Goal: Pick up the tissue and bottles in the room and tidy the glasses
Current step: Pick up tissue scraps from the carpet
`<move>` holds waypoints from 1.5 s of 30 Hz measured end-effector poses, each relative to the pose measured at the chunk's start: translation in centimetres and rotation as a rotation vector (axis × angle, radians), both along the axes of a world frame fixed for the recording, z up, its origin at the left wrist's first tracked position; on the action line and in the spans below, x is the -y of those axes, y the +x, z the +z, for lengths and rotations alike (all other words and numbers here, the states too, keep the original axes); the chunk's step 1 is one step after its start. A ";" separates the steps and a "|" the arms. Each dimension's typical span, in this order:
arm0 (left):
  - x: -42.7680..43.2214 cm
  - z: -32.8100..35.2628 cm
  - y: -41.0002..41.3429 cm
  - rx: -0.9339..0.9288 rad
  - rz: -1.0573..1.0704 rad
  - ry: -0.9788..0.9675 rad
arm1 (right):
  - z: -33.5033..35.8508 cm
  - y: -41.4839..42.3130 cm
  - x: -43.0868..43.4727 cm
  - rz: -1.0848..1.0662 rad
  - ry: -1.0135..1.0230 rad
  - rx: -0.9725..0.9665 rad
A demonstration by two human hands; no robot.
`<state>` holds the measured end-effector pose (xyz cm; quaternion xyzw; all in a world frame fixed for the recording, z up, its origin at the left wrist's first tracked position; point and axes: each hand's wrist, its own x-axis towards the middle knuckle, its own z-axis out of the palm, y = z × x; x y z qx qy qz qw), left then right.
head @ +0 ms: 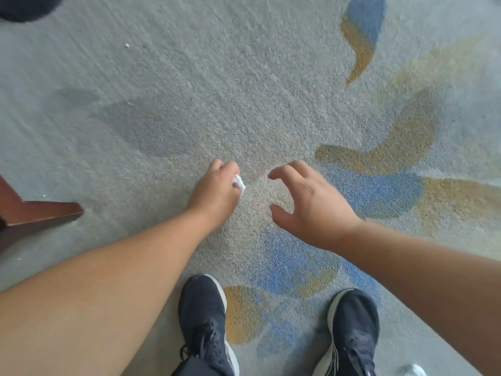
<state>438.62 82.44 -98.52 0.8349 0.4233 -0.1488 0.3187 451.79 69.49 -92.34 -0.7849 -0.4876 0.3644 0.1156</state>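
Left hand [214, 191] fisted round tissue [239, 183], arm outstretched; right hand [306, 202] spread, fingers loosely curved.

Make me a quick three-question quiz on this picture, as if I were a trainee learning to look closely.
1. True or false: the left hand grips a bit of white tissue.
2. Pick one: the right hand is A) holding a bottle, B) open and holding nothing, C) flat on a table.
3. Fill in: ____ dark shoes show at the bottom edge.

Key: 1 true; 2 B; 3 two.
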 end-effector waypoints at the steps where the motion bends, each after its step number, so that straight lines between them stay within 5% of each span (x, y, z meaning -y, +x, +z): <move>1: 0.7 2.3 0.7 0.027 -0.028 -0.018 | 1.6 0.3 0.7 -0.028 -0.001 0.005; 11: 9.8 24.0 9.5 0.221 -0.336 -0.118 | 20.8 4.2 13.2 -0.426 0.003 0.066; 17: 18.3 29.3 14.7 0.327 -0.550 -0.179 | 25.5 5.3 23.9 -0.725 0.006 0.097; 31: 37.6 26.4 21.5 0.162 -0.906 -0.152 | 24.7 5.0 43.9 -1.040 0.001 0.024; 45: 42.2 2.0 25.7 -0.085 -1.398 0.082 | 2.5 0.2 47.8 -1.472 -0.040 0.016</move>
